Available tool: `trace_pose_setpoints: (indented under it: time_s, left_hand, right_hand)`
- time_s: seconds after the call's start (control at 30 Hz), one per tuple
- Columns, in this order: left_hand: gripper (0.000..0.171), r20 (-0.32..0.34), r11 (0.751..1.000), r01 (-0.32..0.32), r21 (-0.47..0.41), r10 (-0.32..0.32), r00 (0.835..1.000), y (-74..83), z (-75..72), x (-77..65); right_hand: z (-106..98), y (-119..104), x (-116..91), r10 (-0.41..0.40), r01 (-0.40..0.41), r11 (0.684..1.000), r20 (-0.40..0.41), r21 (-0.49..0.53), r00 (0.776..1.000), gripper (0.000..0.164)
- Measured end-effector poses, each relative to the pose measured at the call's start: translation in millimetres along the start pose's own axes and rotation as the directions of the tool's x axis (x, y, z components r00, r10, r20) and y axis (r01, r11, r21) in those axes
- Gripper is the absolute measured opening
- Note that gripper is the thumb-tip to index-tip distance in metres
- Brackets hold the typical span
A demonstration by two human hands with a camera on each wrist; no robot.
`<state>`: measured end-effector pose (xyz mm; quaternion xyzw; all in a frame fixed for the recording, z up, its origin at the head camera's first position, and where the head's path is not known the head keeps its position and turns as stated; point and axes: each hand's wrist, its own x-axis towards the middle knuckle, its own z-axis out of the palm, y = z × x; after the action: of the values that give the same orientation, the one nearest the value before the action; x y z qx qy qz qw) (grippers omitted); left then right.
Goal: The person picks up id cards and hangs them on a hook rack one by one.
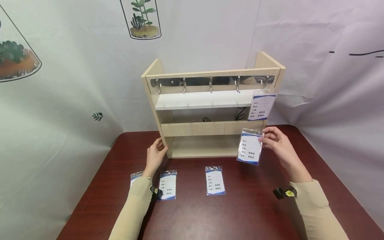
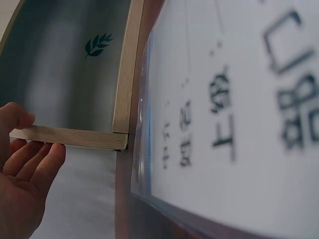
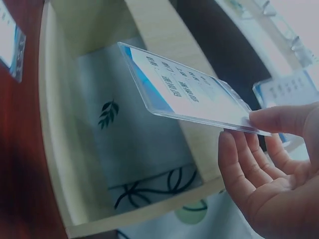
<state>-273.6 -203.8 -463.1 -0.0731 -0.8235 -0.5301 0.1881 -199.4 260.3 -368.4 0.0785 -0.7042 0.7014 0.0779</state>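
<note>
A wooden shelf rack (image 1: 207,129) stands on the table, with a metal strip of several hooks (image 1: 211,85) along its top. My left hand (image 1: 156,155) grips the rack's left side panel near the bottom, thumb on one face and fingers on the other, as the left wrist view shows. In my right hand (image 1: 279,146) a clear-sleeved badge card (image 1: 249,148) is pinched by its right edge, held before the rack's lower right. Another badge card (image 1: 262,106) hangs from the rightmost hook, just above it.
On the dark red table (image 1: 192,216) lie a middle badge card (image 1: 215,181), a left badge card (image 1: 168,185) partly behind my left wrist strap, and a far-left badge card (image 1: 134,178) mostly covered by my forearm. White patterned cloth (image 1: 75,100) encloses the table's back and sides.
</note>
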Motion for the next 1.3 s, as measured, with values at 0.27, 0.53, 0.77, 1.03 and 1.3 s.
trace_pose_setpoints:
  time_s: [0.27, 0.53, 0.77, 1.03, 1.3]
  left_hand:
    - [0.044, -0.004, 1.000, 0.004, 0.013, -0.004, 1.000, 1.0, 0.8, -0.8]
    - [0.043, -0.001, 1.000, -0.003, 0.011, 0.003, 1.000, 0.6, 2.2, -1.5]
    - [0.043, -0.008, 1.000, -0.009, 0.007, 0.009, 1.000, -0.5, -0.5, -3.8]
    - [0.044, -0.004, 1.000, -0.012, 0.010, 0.012, 1.000, -0.4, -2.6, -6.3]
    - [0.044, -0.008, 1.000, -0.020, 0.003, 0.020, 1.000, 1.3, -0.7, -3.1]
  right_hand:
    - [12.4, -30.0, 0.6, -0.068, 0.068, 0.997, 0.007, 0.040, 0.998, 0.022]
    - [23.6, -64.2, 0.9, -0.149, 0.148, 0.982, 0.001, 0.116, 0.989, 0.023]
    - [32.0, -86.2, 10.2, -0.204, 0.204, 0.971, -0.009, 0.127, 0.979, 0.024]
    - [42.1, -109.5, 21.4, -0.271, 0.274, 0.946, -0.041, 0.170, 0.962, 0.025]
    - [53.5, -120.9, 35.5, -0.311, 0.319, 0.945, -0.094, 0.080, 0.946, 0.025]
